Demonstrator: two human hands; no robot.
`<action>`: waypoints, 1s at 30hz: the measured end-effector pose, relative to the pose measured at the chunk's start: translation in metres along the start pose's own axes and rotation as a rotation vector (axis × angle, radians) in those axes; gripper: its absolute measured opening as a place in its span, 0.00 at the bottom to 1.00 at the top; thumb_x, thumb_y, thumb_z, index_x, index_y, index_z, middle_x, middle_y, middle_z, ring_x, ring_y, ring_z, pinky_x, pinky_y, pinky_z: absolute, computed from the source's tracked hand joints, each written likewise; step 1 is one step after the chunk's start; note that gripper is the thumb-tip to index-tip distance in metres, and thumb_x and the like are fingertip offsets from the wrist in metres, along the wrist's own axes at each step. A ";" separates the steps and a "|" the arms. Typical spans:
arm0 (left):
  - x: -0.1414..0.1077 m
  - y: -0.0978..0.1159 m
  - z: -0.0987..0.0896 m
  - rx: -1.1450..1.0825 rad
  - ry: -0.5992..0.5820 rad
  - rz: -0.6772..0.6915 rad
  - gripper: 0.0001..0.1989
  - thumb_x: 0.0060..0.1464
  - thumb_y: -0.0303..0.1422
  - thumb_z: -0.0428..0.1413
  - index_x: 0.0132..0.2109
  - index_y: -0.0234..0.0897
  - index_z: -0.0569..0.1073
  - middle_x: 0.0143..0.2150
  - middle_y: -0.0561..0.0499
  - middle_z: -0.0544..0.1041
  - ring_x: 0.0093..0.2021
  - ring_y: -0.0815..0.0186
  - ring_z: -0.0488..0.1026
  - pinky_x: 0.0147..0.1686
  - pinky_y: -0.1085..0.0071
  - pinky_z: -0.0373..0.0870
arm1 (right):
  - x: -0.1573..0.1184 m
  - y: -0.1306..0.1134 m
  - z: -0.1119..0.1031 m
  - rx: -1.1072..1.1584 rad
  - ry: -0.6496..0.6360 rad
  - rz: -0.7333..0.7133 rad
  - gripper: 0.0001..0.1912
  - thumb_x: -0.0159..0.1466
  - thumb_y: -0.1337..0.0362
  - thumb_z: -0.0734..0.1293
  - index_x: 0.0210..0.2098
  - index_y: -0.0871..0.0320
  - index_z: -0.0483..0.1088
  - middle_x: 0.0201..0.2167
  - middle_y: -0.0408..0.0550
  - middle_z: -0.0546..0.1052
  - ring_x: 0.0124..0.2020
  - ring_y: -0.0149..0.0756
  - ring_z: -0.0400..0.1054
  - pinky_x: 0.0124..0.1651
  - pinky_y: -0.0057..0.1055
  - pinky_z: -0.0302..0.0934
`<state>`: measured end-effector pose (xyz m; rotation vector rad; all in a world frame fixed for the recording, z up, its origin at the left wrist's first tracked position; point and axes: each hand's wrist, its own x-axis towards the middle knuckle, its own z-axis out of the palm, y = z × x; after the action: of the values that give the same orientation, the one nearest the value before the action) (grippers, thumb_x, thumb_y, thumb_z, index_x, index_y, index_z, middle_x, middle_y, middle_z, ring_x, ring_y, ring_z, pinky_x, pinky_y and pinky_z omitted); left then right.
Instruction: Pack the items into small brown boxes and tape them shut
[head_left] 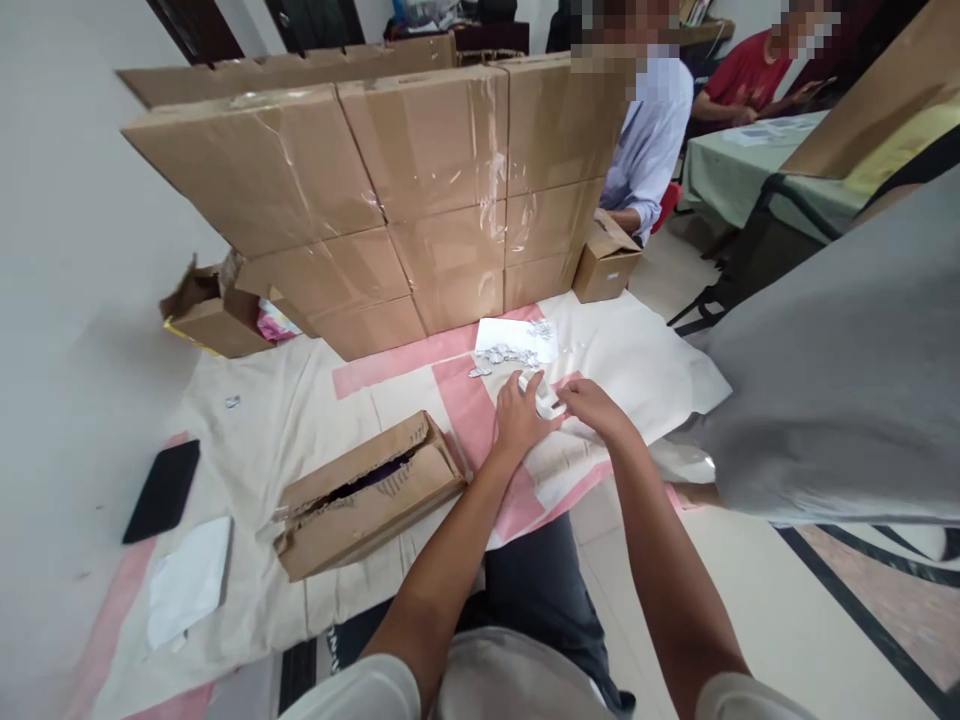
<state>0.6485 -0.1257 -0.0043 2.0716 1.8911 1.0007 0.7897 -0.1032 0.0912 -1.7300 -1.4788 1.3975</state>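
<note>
A pale wall [67, 250] flanks a pink-and-white cloth [247, 430] backed by a taped cardboard screen [450, 180]. The left hand [520, 415] reaches forward, fingers curled around a small white object [549, 402] over the cloth; the right hand [594, 405] bunches its fingers at the edge, whether pinching I cannot tell.

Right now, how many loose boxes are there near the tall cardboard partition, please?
3: open box at far left, long box near the left hand, small box by the partition's right end; more may be hidden behind it.
</note>
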 end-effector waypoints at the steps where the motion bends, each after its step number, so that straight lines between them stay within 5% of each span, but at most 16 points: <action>1: 0.000 0.000 0.000 -0.003 0.001 0.000 0.48 0.44 0.46 0.70 0.69 0.44 0.60 0.68 0.37 0.59 0.66 0.45 0.64 0.65 0.51 0.62 | -0.006 0.003 -0.003 0.012 0.006 0.005 0.14 0.57 0.67 0.68 0.18 0.57 0.62 0.14 0.42 0.69 0.20 0.28 0.63 0.22 0.23 0.52; 8: 0.001 0.001 -0.002 -0.016 0.003 0.011 0.54 0.44 0.48 0.69 0.72 0.38 0.53 0.68 0.34 0.60 0.66 0.44 0.63 0.65 0.50 0.62 | -0.027 0.029 -0.004 0.165 0.056 0.074 0.08 0.57 0.63 0.67 0.24 0.57 0.66 0.10 0.40 0.67 0.14 0.28 0.59 0.18 0.23 0.45; 13: 0.000 0.001 -0.002 -0.012 0.005 0.016 0.52 0.46 0.47 0.68 0.72 0.37 0.53 0.67 0.33 0.60 0.65 0.44 0.64 0.63 0.50 0.64 | -0.019 0.039 0.009 0.341 0.082 0.007 0.20 0.53 0.55 0.74 0.20 0.56 0.59 0.24 0.48 0.79 0.16 0.26 0.65 0.16 0.22 0.44; 30: -0.002 -0.002 0.002 -0.032 0.007 0.008 0.50 0.45 0.44 0.69 0.71 0.40 0.57 0.68 0.34 0.60 0.65 0.43 0.64 0.64 0.50 0.62 | -0.002 0.077 0.030 0.646 0.045 -0.068 0.24 0.46 0.59 0.75 0.18 0.54 0.53 0.24 0.48 0.79 0.15 0.27 0.64 0.15 0.23 0.43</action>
<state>0.6481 -0.1265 -0.0080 2.0622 1.8593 1.0346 0.7967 -0.1364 0.0153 -1.2761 -0.9017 1.5614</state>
